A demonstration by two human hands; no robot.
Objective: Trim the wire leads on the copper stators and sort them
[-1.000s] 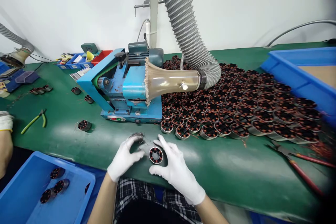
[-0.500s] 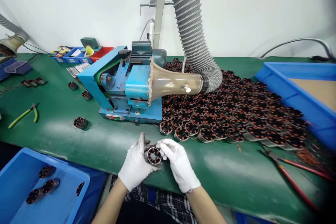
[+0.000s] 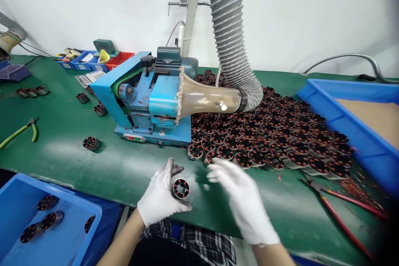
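Worktop: green, runs across the whole view. Blue machine stands on it left of centre, tan funnel on its right side; ribbed grey hose curves up from the funnel's end. Ring crowd: many wound metal rings packed close, openings up, right of the machine and behind the funnel. Blue tray at far right, just beside the crowd. Blue bin at lower left, in front of the worktop edge, four rings visible inside, three near each other and another by the right wall.

Red-handled cutters lie right, handles spread, near the crowd's front row. Right hand, white glove, is well apart from the held piece, fingers pointing left toward the front row; blurred, so can't tell whether its grip is closed or has anything in it.

Left hand, white glove with darkened fingertips, has its grip curled around one wound ring. Held ring sits at the mouth of that grip: thumb on the near side, fingers on the far side, open face turned up. Place: near part of the worktop, in front of the machine's right end. Green-handled pliers lie far left; loose ring between pliers and machine.
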